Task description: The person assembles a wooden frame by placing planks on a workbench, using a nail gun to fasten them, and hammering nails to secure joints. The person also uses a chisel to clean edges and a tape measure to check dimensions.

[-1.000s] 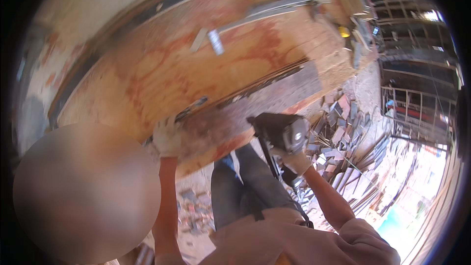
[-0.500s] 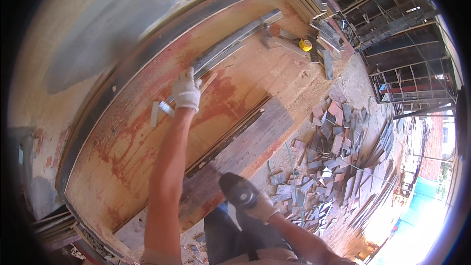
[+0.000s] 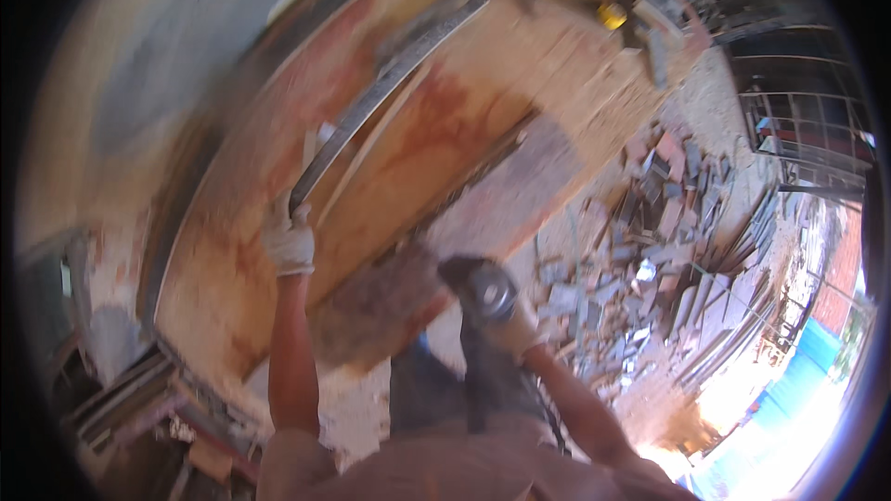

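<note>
My left hand (image 3: 290, 241), in a pale work glove, is closed around the near end of a long narrow dark strip (image 3: 371, 96), seemingly wood. The strip slants away to the far right above a stained orange-brown board (image 3: 362, 213). A lighter thin strip (image 3: 371, 134) lies beside it. My right hand (image 3: 510, 323), also gloved, grips a dark handheld power tool (image 3: 483, 292) with a round silvery part, held in front of my legs. Motion blur hides the tool's exact kind.
A broad greyish plank (image 3: 501, 195) lies along the board's near side. A yellow tape measure (image 3: 613, 16) sits at the far right. Heaps of offcuts (image 3: 650, 223) cover the ground on the right. A wall (image 3: 167, 65) rises on the left.
My left hand has drawn the dark strip nearer and to the left, away from the other pieces. My right hand and the tool have shifted slightly right; the whole view has turned.
</note>
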A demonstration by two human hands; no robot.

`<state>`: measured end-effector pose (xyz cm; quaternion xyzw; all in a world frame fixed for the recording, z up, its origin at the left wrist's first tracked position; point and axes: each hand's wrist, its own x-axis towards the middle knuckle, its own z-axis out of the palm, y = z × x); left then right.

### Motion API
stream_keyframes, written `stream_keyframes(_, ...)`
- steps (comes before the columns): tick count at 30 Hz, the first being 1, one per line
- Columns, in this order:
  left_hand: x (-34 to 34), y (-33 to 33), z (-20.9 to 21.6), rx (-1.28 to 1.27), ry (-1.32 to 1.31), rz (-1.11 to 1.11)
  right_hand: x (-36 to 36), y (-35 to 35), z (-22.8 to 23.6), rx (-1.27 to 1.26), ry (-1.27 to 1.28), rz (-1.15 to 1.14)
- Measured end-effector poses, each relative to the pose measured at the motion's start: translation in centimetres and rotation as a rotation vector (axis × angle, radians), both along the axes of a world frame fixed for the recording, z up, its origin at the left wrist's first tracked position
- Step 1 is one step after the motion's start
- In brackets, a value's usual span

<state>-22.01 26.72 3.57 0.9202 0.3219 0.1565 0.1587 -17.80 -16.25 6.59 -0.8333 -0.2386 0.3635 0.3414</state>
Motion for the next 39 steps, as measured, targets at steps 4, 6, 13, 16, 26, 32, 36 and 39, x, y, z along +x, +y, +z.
stream_keyframes(4, -25.7, -3.3, 5.1, -0.004, 0.255, 0.202, 1.1, 1.2, 1.5, -0.055, 0.098, -0.054)
stream_keyframes(6, -34.2, -5.7, 8.2, 0.016, 0.167, 0.141, 1.2, 1.6, 2.4, 0.049, 0.142, -0.184)
stream_keyframes(13, -56.7, -8.3, 7.6, -0.302, 0.162, 0.378, 1.2, 5.2, 5.8, -0.292, 0.259, -0.276)
stream_keyframes(16, -60.7, -6.9, 4.3, -0.256, 0.270, 0.327, 0.2, 7.7, 7.1, -0.280, 0.259, -0.353)
stream_keyframes(26, -28.4, -7.3, -1.9, -0.197, 0.056, -0.033, -2.2, 9.3, 7.9, -0.317, 0.279, -0.464)
stream_keyframes(32, -26.0, -8.7, -5.1, -0.235, 0.108, -0.085, -1.7, 8.6, 8.1, -0.318, 0.345, -0.465)
stream_keyframes(36, -24.5, -9.2, -4.9, -0.199, 0.161, -0.072, -1.0, 8.1, 8.0, -0.304, 0.357, -0.445)
stream_keyframes(39, -23.4, -9.9, -4.4, -0.207, 0.165, -0.034, -0.6, 7.2, 7.3, -0.312, 0.359, -0.435)
